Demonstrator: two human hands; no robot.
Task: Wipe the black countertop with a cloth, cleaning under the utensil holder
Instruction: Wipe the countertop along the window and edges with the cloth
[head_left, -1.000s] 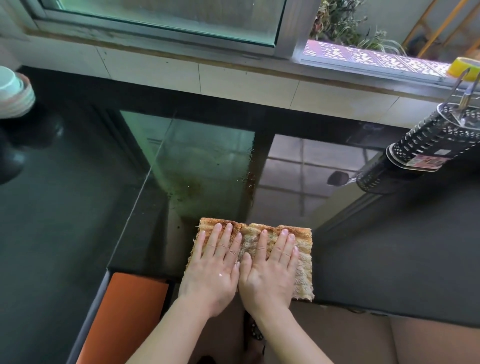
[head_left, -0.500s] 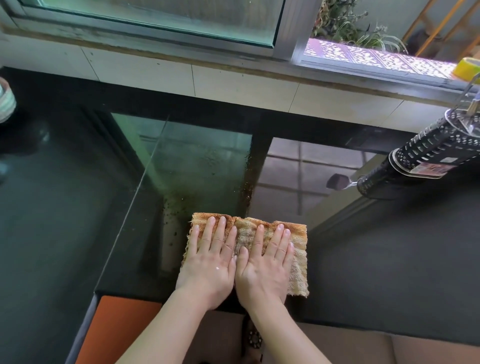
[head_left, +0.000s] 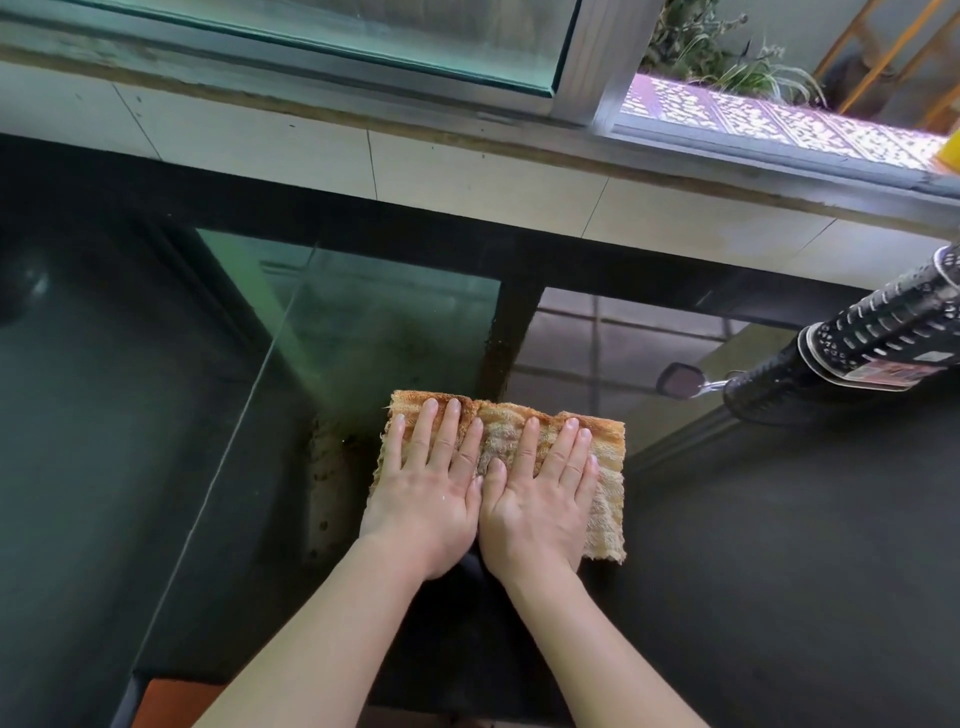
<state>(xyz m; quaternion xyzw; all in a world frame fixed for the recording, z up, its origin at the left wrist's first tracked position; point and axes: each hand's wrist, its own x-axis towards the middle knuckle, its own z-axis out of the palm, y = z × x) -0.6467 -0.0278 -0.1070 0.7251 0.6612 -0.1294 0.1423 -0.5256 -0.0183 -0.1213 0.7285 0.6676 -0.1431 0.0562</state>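
While both hands, left hand (head_left: 431, 493) and right hand (head_left: 540, 499), press the cloth (head_left: 602, 467) flat near the desk's (head_left: 779, 571) front edge, fingers straight, slightly spread, even pressure should wipe best.

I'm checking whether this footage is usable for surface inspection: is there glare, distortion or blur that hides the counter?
Head view: the glossy black countertop mirrors the window, so bright reflections mask it beyond the cloth; wide-angle distortion makes the utensil holder look tilted at the right edge; both hands appear sharp.
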